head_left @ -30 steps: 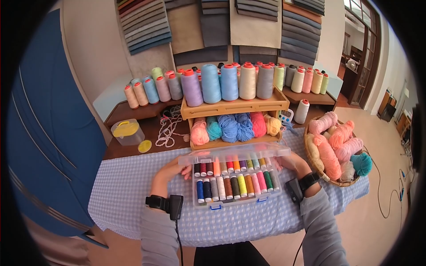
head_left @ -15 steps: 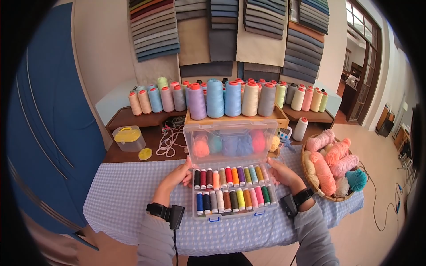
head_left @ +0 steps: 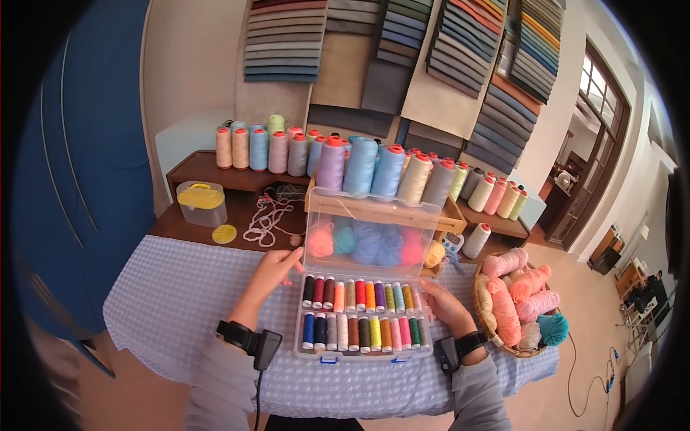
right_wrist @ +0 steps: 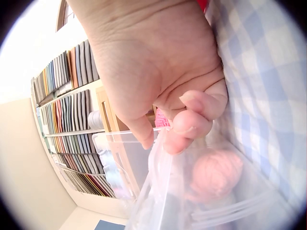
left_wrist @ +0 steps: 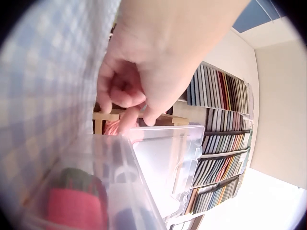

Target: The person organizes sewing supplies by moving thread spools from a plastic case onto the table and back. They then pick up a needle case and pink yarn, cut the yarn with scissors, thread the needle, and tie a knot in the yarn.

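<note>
A clear plastic thread box (head_left: 363,356) lies on the checked cloth with its lid (head_left: 370,266) raised. Two rows of small sewing thread spools (head_left: 364,332) in many colours fill it. At the lid's lower left corner, my left hand (head_left: 269,276) pinches the edge between thumb and curled fingers; the left wrist view shows the fingertips (left_wrist: 128,122) right at that edge. My right hand (head_left: 445,305) holds the opposite corner, its thumb on one side of the clear plastic and its bent fingers (right_wrist: 180,134) on the other.
Large thread cones (head_left: 363,169) stand on a wooden rack behind the lid, with yarn balls (head_left: 433,253) below. A basket of yarn (head_left: 507,323) is at the right. A yellow-lidded tub (head_left: 201,205) and a tangled cord (head_left: 269,223) lie back left. Fabric swatches (head_left: 284,43) hang behind.
The lid has swung up and back from nearly level to upright, both hands moving with it at its sides. The head view has tilted and shifted.
</note>
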The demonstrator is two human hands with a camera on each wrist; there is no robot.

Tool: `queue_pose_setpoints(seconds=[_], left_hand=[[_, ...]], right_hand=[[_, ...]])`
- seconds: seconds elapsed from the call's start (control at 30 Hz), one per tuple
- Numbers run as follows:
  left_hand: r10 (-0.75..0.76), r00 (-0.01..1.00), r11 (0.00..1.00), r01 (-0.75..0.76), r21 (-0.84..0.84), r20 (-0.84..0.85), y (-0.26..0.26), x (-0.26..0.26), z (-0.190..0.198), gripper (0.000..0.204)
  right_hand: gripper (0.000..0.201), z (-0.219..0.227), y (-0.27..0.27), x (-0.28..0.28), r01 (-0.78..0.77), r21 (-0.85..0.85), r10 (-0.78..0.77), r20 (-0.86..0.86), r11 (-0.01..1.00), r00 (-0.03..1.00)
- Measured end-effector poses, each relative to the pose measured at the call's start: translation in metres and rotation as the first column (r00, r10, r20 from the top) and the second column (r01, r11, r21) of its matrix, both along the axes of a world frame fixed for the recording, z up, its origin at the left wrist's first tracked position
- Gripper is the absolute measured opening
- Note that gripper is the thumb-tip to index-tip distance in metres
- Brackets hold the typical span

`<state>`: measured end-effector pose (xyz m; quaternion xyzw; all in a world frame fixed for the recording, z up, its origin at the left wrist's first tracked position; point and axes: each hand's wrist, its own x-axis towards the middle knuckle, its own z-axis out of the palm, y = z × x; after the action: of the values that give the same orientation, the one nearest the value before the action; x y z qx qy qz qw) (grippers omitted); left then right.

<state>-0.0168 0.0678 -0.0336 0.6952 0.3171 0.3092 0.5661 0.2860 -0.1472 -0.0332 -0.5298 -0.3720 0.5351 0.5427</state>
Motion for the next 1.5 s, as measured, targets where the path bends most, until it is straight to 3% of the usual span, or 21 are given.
queue_pose_setpoints(seconds=[0.07,0.17,0.23,0.33,0.37,0.43,0.47,0.5,0.57,0.7,0.77,0.93,1.0,1.1,1.27,1.5], left_hand=[[0.135,0.988,0.991,-0.136,0.01,0.072,-0.002,0.003,0.003,0.039],[0.129,0.974,0.991,-0.133,0.007,0.187,-0.011,0.006,0.012,0.037],[0.07,0.965,0.997,-0.063,-0.035,0.252,-0.024,0.007,0.026,0.031],[-0.211,0.951,0.976,0.194,0.097,0.227,-0.034,0.011,0.032,0.019],[-0.21,0.951,0.977,0.192,0.098,0.227,-0.037,0.012,0.033,0.019],[-0.226,0.974,0.901,0.198,0.385,0.028,-0.042,0.013,0.033,0.015],[-0.222,0.975,0.868,0.207,0.452,-0.02,-0.042,0.013,0.034,0.014],[-0.22,0.975,0.868,0.205,0.451,-0.02,-0.042,0.012,0.033,0.014],[-0.168,0.982,0.771,0.183,0.61,-0.082,-0.04,0.011,0.031,0.013],[-0.153,0.981,0.797,0.195,0.572,-0.121,-0.043,0.013,0.028,0.012],[-0.069,0.984,0.635,0.17,0.753,-0.164,-0.043,0.012,0.028,0.012],[-0.055,0.984,0.615,0.165,0.771,-0.167,-0.044,0.011,0.031,0.012],[-0.063,0.982,0.643,0.175,0.746,-0.176,-0.044,0.012,0.028,0.012],[-0.043,0.987,0.601,0.15,0.785,-0.156,-0.045,0.012,0.029,0.011],[-0.056,0.985,0.675,0.16,0.72,-0.166,-0.048,0.011,0.033,0.011],[0.011,0.992,0.653,0.089,0.752,-0.127,-0.047,0.01,0.032,0.015]], right_hand=[[0.038,0.002,0.0,-0.002,-0.003,0.002,0.003,-0.009,1.0,1.0],[0.037,-0.004,0.001,0.003,-0.013,0.002,0.013,-0.014,1.0,1.0],[0.037,-0.007,0.001,0.005,-0.011,0.019,0.011,-0.023,1.0,1.0],[0.036,-0.006,0.001,0.005,-0.014,0.004,0.014,-0.022,1.0,1.0],[0.036,-0.004,0.001,0.003,-0.016,0.005,0.016,-0.022,1.0,1.0],[0.035,-0.001,0.002,0.0,0.004,0.005,-0.004,-0.017,1.0,1.0],[0.035,0.0,0.002,0.0,0.001,0.005,-0.001,-0.016,1.0,1.0],[0.035,0.0,0.002,0.0,-0.001,0.009,0.001,-0.011,1.0,1.0],[0.035,-0.004,0.002,0.002,0.0,0.012,0.0,-0.01,1.0,1.0],[0.032,-0.021,0.006,0.011,0.031,0.039,-0.029,-0.065,0.999,0.997],[0.031,-0.02,0.006,0.011,0.042,0.038,-0.039,-0.068,0.998,0.997],[0.031,-0.013,0.005,0.005,0.045,0.031,-0.046,0.01,0.999,0.999],[0.031,-0.015,0.005,0.006,0.045,0.027,-0.045,-0.016,0.999,0.999],[0.031,-0.014,0.004,0.005,0.047,0.034,-0.046,-0.043,0.998,0.998],[0.033,-0.008,0.004,0.002,0.047,0.016,-0.046,-0.01,0.999,0.999],[0.033,-0.018,0.006,0.009,0.052,0.04,-0.05,-0.059,0.998,0.997]])
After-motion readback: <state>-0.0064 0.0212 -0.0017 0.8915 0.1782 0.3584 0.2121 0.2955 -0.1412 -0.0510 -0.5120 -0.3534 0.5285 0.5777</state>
